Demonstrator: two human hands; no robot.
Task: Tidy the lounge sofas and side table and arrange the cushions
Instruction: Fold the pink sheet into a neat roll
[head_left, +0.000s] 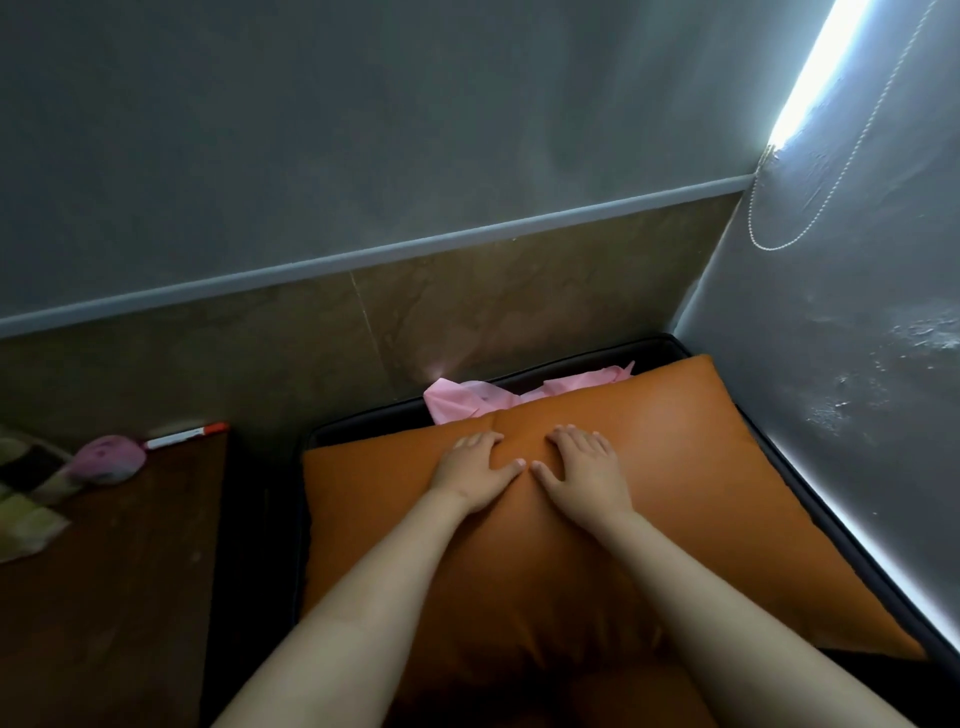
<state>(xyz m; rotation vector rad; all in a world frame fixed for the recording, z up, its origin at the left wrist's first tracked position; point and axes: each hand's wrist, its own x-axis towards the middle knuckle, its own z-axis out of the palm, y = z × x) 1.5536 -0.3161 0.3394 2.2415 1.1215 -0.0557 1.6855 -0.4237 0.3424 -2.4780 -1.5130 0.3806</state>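
While left hand (475, 470), right hand (587, 470) press cushion (685, 499), pink cloth (457, 405) behind.

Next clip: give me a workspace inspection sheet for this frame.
Surface: dark sofa seat in the wall corner; brown side table to its left.
Job's things: orange cushion lies on the sofa; pink cloth bunched behind it.
Clutter: marker pen, pink object and checked cloth on the side table.
Grippers: left hand and right hand press flat on the cushion, side by side.
Cables: bead cord hangs on the right wall.
Surroundings: grey wall, tiled lower band, bright light strip at right.
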